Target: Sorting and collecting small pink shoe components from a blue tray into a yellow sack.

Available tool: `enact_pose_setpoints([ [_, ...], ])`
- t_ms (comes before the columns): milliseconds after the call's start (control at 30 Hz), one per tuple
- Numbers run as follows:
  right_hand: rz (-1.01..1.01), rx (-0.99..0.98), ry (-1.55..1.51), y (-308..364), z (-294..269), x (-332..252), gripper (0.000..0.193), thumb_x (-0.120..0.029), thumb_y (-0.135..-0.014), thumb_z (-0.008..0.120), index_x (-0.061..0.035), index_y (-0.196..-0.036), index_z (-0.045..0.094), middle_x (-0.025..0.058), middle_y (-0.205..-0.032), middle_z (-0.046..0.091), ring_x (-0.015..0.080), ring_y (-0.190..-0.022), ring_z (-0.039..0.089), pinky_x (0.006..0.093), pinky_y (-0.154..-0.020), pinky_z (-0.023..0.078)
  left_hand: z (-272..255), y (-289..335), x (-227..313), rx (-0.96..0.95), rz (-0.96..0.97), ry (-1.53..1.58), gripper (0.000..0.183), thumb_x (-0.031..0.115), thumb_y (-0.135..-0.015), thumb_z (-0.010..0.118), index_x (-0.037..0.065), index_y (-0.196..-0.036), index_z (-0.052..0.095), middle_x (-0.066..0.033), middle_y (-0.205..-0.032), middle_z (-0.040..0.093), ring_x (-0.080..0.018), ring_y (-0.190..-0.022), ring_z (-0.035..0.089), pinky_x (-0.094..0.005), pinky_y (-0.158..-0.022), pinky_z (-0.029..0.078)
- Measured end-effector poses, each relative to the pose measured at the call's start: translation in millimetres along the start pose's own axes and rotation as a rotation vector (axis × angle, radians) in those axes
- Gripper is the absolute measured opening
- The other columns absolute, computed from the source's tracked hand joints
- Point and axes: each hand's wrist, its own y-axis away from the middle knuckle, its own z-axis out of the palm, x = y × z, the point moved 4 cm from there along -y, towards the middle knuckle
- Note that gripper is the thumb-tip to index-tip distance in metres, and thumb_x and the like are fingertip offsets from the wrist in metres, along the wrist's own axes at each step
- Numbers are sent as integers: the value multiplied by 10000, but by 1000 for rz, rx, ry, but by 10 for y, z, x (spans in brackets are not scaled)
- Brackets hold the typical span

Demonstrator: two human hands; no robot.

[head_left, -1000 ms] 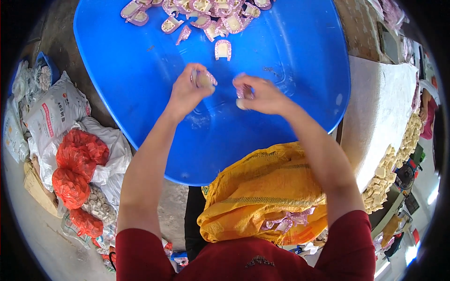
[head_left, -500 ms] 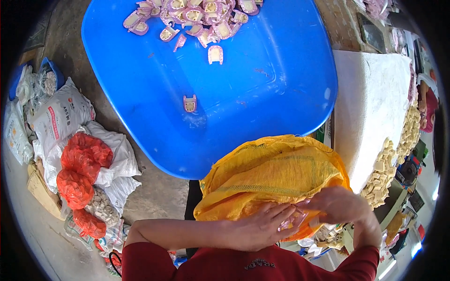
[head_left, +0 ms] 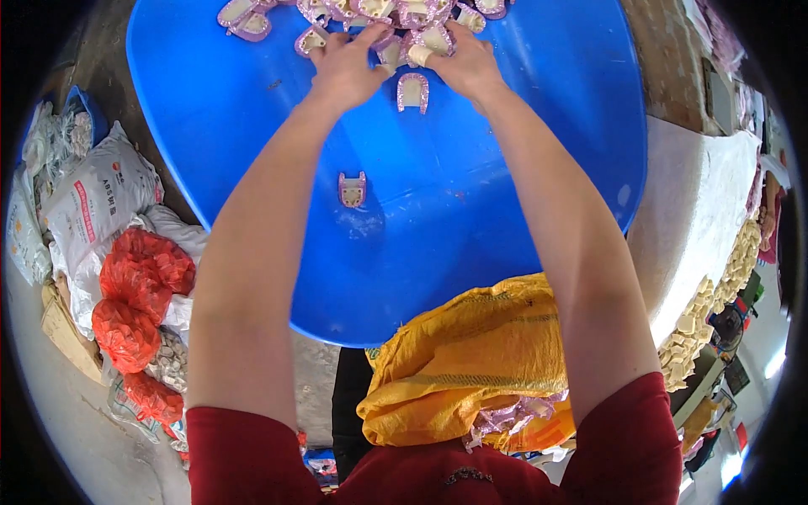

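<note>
Small U-shaped plastic pieces (head_left: 412, 10), glittery purple with cream insides, lie heaped at the far side of a large blue tub (head_left: 429, 219). My left hand (head_left: 347, 74) reaches onto the near edge of this heap, fingers spread over the pieces. Beside it my right hand (head_left: 468, 69), a pale wrap on its thumb, has thumb and fingers apart around a U-shaped piece (head_left: 433, 38). A single loose piece (head_left: 412, 93) lies just below the hands, and another piece (head_left: 352, 190) sits nearer me. Against my body rests a yellow woven sack (head_left: 463, 349), with purple pieces (head_left: 522, 414) in its mouth.
White sacks (head_left: 101, 189) and red plastic bags (head_left: 143, 273) stand on the floor at left. A white sheet (head_left: 694, 210) covers a surface at right, with cream-coloured pieces (head_left: 686, 337) piled along it. Someone in red is partly visible at the far right.
Both my hands have left the yellow sack's mouth and stretched forward to the heap in the tub. The sack has sagged lower, and purple pieces show at its opening.
</note>
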Motion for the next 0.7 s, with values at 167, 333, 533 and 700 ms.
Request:
enact_pose_setpoints([
  [167, -41, 77, 16, 155, 158, 108, 482, -203, -771, 704, -64, -1200, 532, 151, -1195, 562, 236, -1049, 566, 372, -867, 480, 295, 141, -34, -41, 104, 99, 448, 126, -820, 650, 253, -1239, 558, -130, -1126, 572, -293, -1089, 510, -451, -923, 429],
  [333, 81, -260, -120, 753, -409, 413, 412, -253, -787, 687, -74, -1138, 569, 136, -1019, 657, 275, -945, 642, 373, -812, 493, -139, 847, -73, -236, -356, 1018, 326, 237, -896, 629, 61, -1167, 587, -67, -938, 624, -114, -718, 592, -263, -531, 462],
  [533, -251, -461, -375, 2210, -1538, 185, 359, -219, -821, 712, -73, -1128, 595, 88, -979, 646, 188, -896, 640, 291, -773, 501, -1135, 2197, 885, -682, 289, 1379, 336, 92, -817, 683, 104, -1144, 609, -50, -979, 615, -200, -951, 590, -353, -807, 477],
  [700, -184, -1355, -342, 3349, -1899, 110, 371, -263, -852, 660, -134, -1194, 595, 100, -1083, 610, 287, -882, 644, 387, -735, 530, -1133, 3157, 1687, -1238, 484, 1343, 411, 100, -829, 643, 129, -1224, 535, -129, -1183, 469, -290, -1106, 506, -379, -901, 443],
])
